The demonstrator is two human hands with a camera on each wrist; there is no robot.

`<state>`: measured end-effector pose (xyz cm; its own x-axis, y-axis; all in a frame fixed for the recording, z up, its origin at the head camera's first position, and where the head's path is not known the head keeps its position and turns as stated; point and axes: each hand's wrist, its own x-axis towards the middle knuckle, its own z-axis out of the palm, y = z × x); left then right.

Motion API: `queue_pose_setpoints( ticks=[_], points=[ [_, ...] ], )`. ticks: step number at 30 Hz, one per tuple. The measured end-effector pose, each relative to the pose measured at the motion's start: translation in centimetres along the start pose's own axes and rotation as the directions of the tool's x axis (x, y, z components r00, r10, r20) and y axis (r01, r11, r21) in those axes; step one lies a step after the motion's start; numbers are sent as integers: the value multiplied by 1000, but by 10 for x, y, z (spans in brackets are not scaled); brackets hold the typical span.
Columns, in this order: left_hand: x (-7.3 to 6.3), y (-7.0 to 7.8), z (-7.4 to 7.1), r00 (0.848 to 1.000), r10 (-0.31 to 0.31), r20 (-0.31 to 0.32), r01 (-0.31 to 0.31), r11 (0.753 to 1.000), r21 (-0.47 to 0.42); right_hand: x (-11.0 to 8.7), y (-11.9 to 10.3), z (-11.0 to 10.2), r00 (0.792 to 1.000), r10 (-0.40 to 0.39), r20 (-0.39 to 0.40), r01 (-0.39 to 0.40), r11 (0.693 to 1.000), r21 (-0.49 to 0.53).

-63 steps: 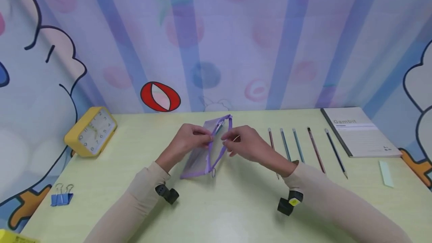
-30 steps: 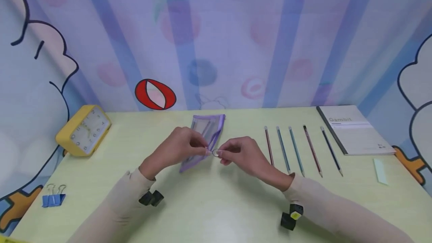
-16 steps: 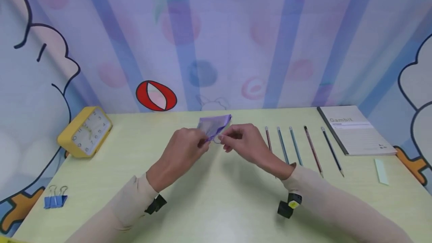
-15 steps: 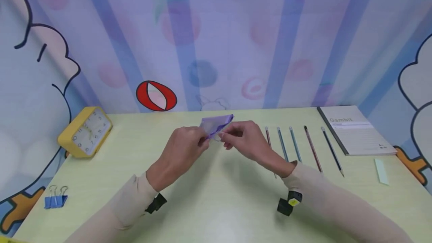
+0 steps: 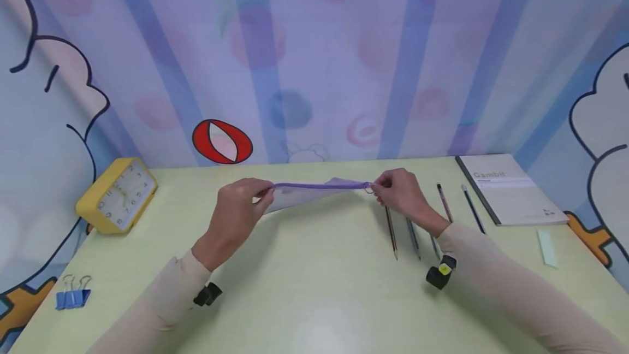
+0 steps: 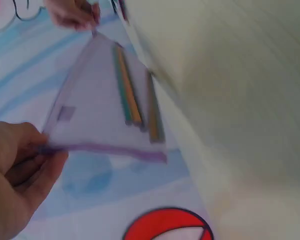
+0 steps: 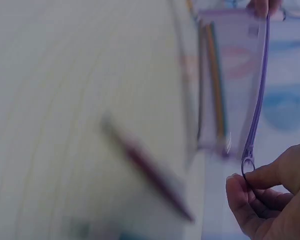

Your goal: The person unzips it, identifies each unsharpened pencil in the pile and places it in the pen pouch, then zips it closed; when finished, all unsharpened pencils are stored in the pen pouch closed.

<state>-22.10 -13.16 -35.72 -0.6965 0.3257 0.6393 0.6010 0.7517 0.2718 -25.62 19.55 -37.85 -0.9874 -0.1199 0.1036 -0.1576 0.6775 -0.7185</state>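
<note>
A see-through pencil pouch (image 6: 95,95) with purple edging is stretched between both hands above the table. Several pencils (image 7: 216,85) show through its clear side. My left hand (image 5: 238,214) pinches one end of the purple zipper edge (image 5: 314,185) between thumb and fingers. At the other end, my right hand (image 5: 403,195) pinches the metal ring (image 7: 248,165) on the zipper pull. In the right wrist view the zipper line (image 7: 259,100) runs straight from the ring up to the left fingers. The pouch body hangs behind the zipper edge in the head view.
Several loose pencils (image 5: 391,234) lie right of centre, partly behind my right arm. Beyond them are a notebook (image 5: 511,190) and a pale green strip (image 5: 547,248). A yellow clock (image 5: 117,195) and blue binder clips (image 5: 73,298) stand on the left. A curtain (image 5: 319,59) hangs behind the table.
My hands have moved apart, the left to the left and the right to the right. The pouch has turned, and its zipper edge has become a straight line between them.
</note>
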Motion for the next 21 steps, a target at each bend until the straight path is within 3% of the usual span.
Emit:
queue_pose_setpoints(
  ticks=[5,8,11,13,16,21],
  points=[
    [-7,-20,5,992,-103,71,109,990,-89,-9,16,-11,1000,-16,-12,15,999,-50],
    [-8,-23,6,990,-97,106,106,991,-78,-20,12,-14,1000,-29,-2,29,997,-71],
    [-9,-25,7,980,-82,179,93,994,-53,-35,3,-16,998,0,66,6,996,-90],
    [-13,-27,9,965,-67,252,78,996,-32,-44,-4,-14,991,15,130,-3,995,-95],
    [-20,-29,12,931,-52,362,50,999,14,-53,-15,-3,975,23,222,-2,995,-95],
    [-33,-28,16,893,-34,449,0,997,75,-58,-25,25,968,6,251,22,994,-111]
  ],
)
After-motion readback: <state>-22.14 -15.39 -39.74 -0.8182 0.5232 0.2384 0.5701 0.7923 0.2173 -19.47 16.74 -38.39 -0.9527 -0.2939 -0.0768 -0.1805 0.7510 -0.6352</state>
